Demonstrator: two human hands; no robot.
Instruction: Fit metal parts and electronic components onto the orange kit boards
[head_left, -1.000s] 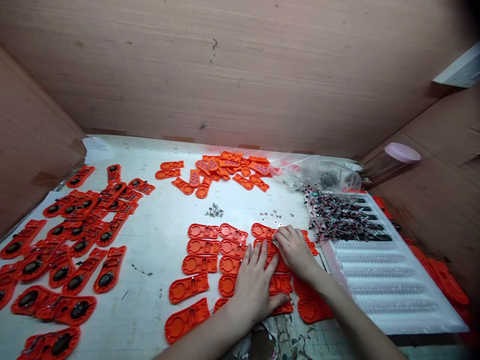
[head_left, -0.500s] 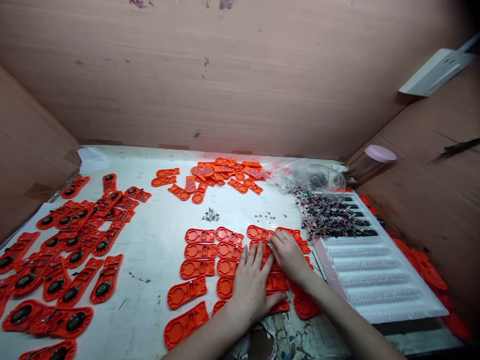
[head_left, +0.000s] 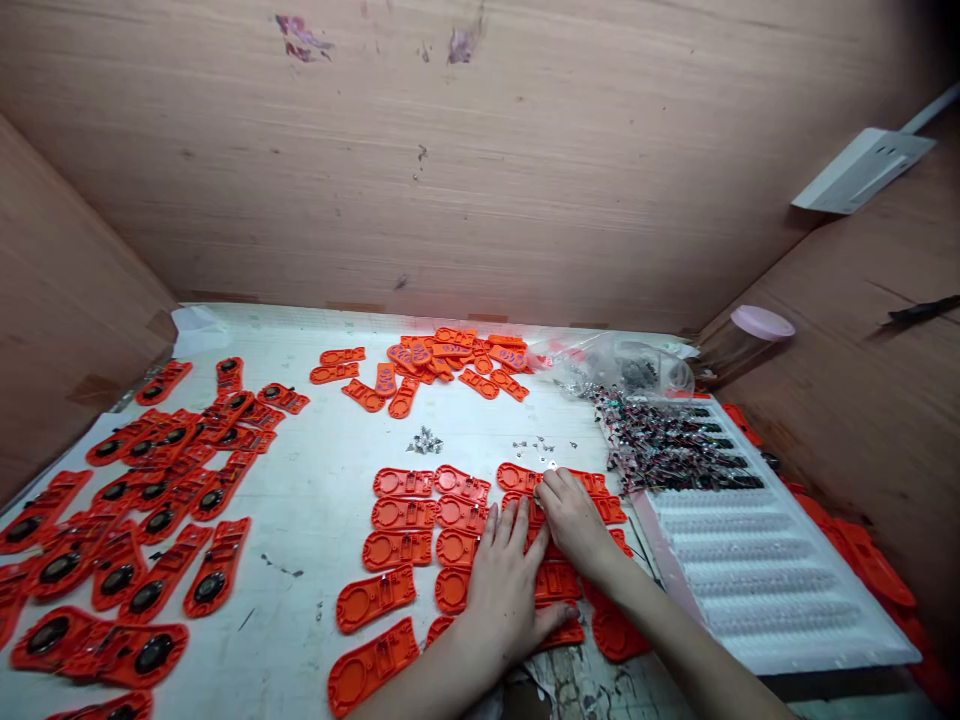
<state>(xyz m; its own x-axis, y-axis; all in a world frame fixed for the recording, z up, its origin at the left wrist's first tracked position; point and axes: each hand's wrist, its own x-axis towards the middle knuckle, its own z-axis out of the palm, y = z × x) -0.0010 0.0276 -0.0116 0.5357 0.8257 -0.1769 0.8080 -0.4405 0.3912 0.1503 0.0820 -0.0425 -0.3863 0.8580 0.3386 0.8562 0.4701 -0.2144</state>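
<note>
My left hand (head_left: 504, 582) lies flat with fingers stretched over the rows of orange plastic casings (head_left: 401, 513), its fingertips on the casings' middle columns. My right hand (head_left: 576, 520) is closed in a pinch beside it, fingertips down at a casing (head_left: 517, 476) in the column to the right. Whatever is between those fingertips is too small or hidden to make out. Beyond the hands lie a small pile of metal pieces (head_left: 426, 440) and a scatter of similar metal bits (head_left: 534, 446). Several casings are partly covered by both hands.
Casings with round black parts (head_left: 210, 588) are heaped on the left. More orange pieces (head_left: 450, 350) lie at the back, near a clear plastic bag (head_left: 615, 362). A white ribbed tray (head_left: 780, 570) with wired parts (head_left: 675, 445) stands right, below a pink-lidded jar (head_left: 761, 322).
The camera view has tilted slightly, so the whole scene sits lower in the picture. Both hands stay at about the same spots on the casings.
</note>
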